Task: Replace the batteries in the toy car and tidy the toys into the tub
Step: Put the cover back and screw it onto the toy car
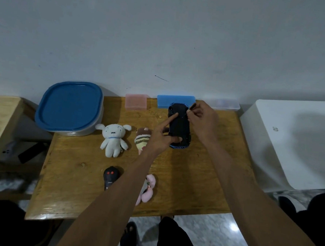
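- Black plastic is facing up: the toy car (179, 127) is lying upside down near the back of the wooden table (191, 185), just in front of a blue box (171, 101).
- Steadying it, the left hand (161, 135) is pinching the car's near end with its thumb while the forefinger is stretching out along the underside.
- Pinched in the right hand (202, 116), a small screwdriver (190, 108) is pointing its tip down at the underside, probably at the battery cover's screw, which is too small to make out.
- Slipping is the main risk: if the tip is sitting badly in the screw, it could skid toward the outstretched forefinger or chew the head.
- Rolling is another: a freed screw could run off among the plush toys, such as the white plush (113, 138).
- Waiting at the back left, the tub (69, 108) is sitting with its blue lid on, so nothing can go in yet.
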Demonstrator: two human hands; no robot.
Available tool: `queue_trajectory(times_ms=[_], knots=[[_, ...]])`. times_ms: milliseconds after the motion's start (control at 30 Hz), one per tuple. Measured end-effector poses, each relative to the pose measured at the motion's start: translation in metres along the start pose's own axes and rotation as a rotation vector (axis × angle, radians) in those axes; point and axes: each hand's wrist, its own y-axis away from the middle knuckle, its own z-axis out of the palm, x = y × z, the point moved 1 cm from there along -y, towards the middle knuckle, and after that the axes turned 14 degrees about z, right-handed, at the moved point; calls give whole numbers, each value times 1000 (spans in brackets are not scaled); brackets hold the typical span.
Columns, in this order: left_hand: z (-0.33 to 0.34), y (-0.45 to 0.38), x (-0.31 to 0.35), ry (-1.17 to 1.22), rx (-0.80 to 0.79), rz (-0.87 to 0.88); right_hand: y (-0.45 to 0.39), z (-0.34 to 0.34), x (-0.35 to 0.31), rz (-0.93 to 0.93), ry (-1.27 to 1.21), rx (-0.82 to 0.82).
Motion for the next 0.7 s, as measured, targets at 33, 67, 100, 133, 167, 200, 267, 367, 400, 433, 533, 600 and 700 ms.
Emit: queue_trajectory(times_ms=[33,67,100,133,167,200,267,367,400,433,533,600,700], knots=[[0,0,0,-4,-3,1,1,0,-1,-22,27,12],[1,1,1,-10,-8,-1,1,1,-3,-42,42,25],[1,1,1,-18,-12,-3,1,1,-3,-55,47,34],[1,1,1,-26,-17,-5,1,2,-4,-60,46,39],[1,2,2,-30,-19,-6,0,2,-4,-57,42,38],[1,2,2,-33,-19,-6,0,2,-4,-52,35,33],[1,3,1,-30,-19,-1,1,-1,-4,-53,8,15],[1,4,3,-22,-22,-1,3,-5,-3,-103,10,26],[2,4,3,-12,-19,-3,4,-6,-2,-128,28,43],[2,3,2,-1,-14,-6,4,-7,-2,-155,43,57],[4,4,3,3,-18,-6,6,-8,-1,-235,56,68],[6,5,3,2,-21,-11,6,-8,-2,-243,51,72],[10,7,2,32,9,-28,7,-8,-4,-239,27,88]])
